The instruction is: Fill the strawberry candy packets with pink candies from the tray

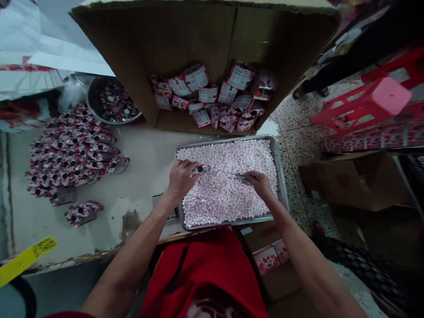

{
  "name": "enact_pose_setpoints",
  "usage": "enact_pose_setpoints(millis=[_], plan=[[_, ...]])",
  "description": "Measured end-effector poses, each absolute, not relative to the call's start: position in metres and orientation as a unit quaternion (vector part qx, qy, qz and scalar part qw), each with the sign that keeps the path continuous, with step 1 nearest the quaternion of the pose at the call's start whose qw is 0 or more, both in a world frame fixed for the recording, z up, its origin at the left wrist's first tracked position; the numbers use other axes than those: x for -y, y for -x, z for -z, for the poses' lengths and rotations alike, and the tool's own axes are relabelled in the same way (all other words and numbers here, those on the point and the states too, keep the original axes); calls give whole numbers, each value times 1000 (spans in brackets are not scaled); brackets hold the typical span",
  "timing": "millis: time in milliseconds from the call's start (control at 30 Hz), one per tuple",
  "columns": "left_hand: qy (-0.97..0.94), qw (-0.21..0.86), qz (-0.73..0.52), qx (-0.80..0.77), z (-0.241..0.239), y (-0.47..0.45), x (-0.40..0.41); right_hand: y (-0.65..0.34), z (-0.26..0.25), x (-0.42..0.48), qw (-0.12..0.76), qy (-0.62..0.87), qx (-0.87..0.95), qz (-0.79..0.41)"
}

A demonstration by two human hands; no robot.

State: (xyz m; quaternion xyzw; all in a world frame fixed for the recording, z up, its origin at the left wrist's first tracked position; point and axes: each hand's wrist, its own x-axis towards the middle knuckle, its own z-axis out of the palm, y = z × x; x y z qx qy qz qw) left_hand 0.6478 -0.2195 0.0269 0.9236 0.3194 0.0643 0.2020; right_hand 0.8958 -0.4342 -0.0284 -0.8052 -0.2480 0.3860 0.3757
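A metal tray (282, 181) filled with small pale pink, candy-like pellets (221, 203) lies in front of me. My left hand (180, 179) is closed on a small printed pack (201, 169) with a dark round opening, held over the left part of the tray. Over the right part, my right hand (261, 183) grips metal tweezers (239, 176) by the back end. Their tips point left, close to the pellets; whether they pinch one is too small to tell.
Many similar packs (69, 150) stand grouped on the table's left, beside a metal bowl (114, 119) of small round pieces. Behind the tray, an open cardboard box (192, 39) holds printed packs (205, 95). A pink stool (364, 106) and another person's leg (341, 66) are at right.
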Motion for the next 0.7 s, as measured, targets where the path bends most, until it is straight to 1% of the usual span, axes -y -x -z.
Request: enact_pose_setpoints(millis=[100, 233, 333, 433, 533, 633, 700], plan=[[-925, 200, -58, -317, -30, -656, 225, -910, -4, 447, 399, 779, 254, -411], [-930, 214, -56, -293, -35, -668, 235, -918, -42, 434, 377, 779, 316, -388], [-931, 224, -52, -285, -34, -675, 243, -919, -69, 414, 319, 790, 403, -334], [-929, 227, -45, -290, -27, -679, 248, -912, -99, 398, 210, 798, 495, -274], [-920, 253, -43, -298, -18, -684, 250, -896, -125, 383, 121, 806, 527, -240], [-900, 298, -68, -312, -12, -688, 251, -885, -143, 371, 88, 810, 526, -244], [-877, 333, -91, -333, -12, -686, 251, -887, -149, 376, 98, 809, 522, -251]])
